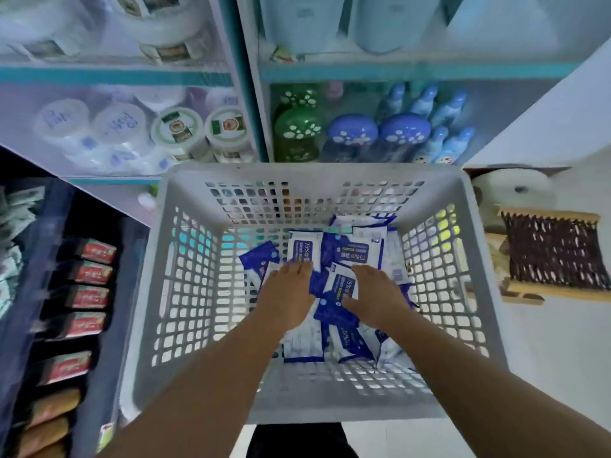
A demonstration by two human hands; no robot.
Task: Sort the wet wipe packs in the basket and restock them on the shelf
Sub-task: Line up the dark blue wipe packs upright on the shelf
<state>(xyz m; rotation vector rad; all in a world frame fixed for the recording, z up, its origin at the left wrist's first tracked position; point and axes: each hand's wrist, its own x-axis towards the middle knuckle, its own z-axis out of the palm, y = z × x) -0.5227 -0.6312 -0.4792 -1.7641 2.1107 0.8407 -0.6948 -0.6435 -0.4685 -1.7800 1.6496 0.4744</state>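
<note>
Your left hand (287, 292) and right hand (375, 297) lie flat, fingers straight, gripping nothing, on jumbled wet wipe packs (334, 256) in the basket (198, 325); sorting looks barely begun, with restocking the shelf (413, 71) still ahead.

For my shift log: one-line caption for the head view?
Both hands, left hand and right hand, reach onto blue-and-white wet wipe packs inside grey basket.

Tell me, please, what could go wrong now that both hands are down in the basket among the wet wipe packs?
The wet wipe packs lie jumbled and overlapping, so the left hand or right hand may lift several together and drop some. The basket has open lattice walls; a finger could perhaps catch there.
</note>
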